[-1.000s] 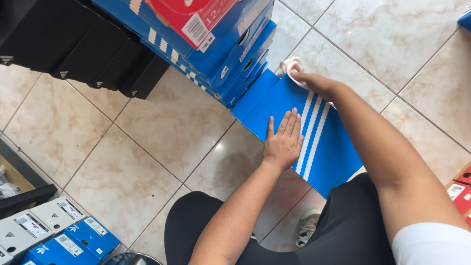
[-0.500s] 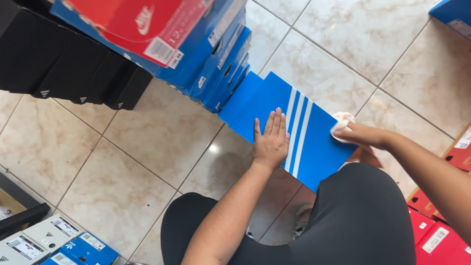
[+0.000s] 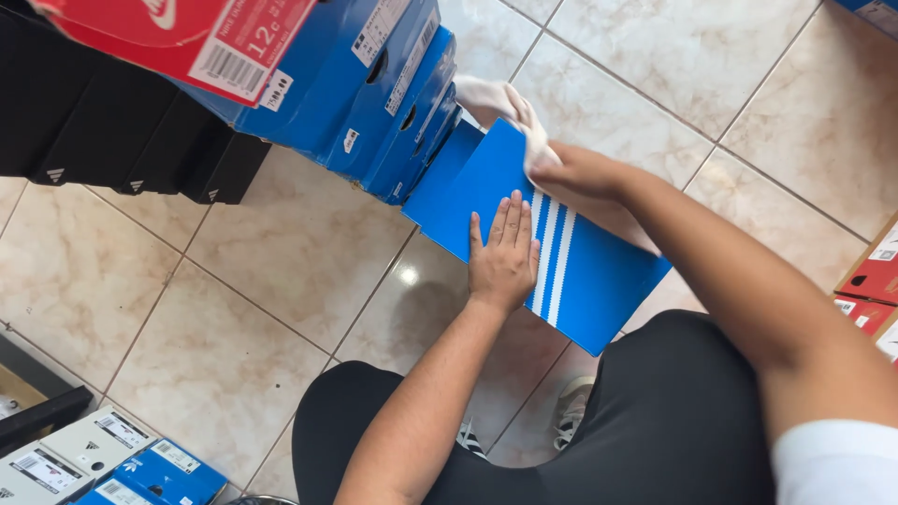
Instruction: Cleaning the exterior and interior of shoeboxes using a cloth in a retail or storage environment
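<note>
Since half a second ago the right hand (image 3: pixel 575 173) has carried its white cloth (image 3: pixel 500 108) from the near right edge of the blue box lid (image 3: pixel 524 234) up to the far corner, beside the leaning stack of blue shoeboxes (image 3: pixel 393 103). That hand's fingers are closed round the bunched cloth, pinching it against the lid. The left hand (image 3: pixel 503 252) has hardly shifted: it lies flat on the middle of the lid, fingers straight and pressed close together, tips just touching the first of three white stripes (image 3: pixel 552 257).

By my reckoning the wiping is well along; the cloth now reaches the far end of the lid, and the blue surface looks clean and even, though I cannot tell whether any dust is left. The patch under the left palm would be what remains.

Counting: one lid, tilted on the tiled floor (image 3: pixel 281 271) against the person's black-clad knees; one cloth; one red box (image 3: pixel 187 37) atop the blue stack, with about four blue boxes visible there; several black boxes (image 3: pixel 112 131) at far left; red boxes (image 3: pixel 875 276) at the right edge.
</note>
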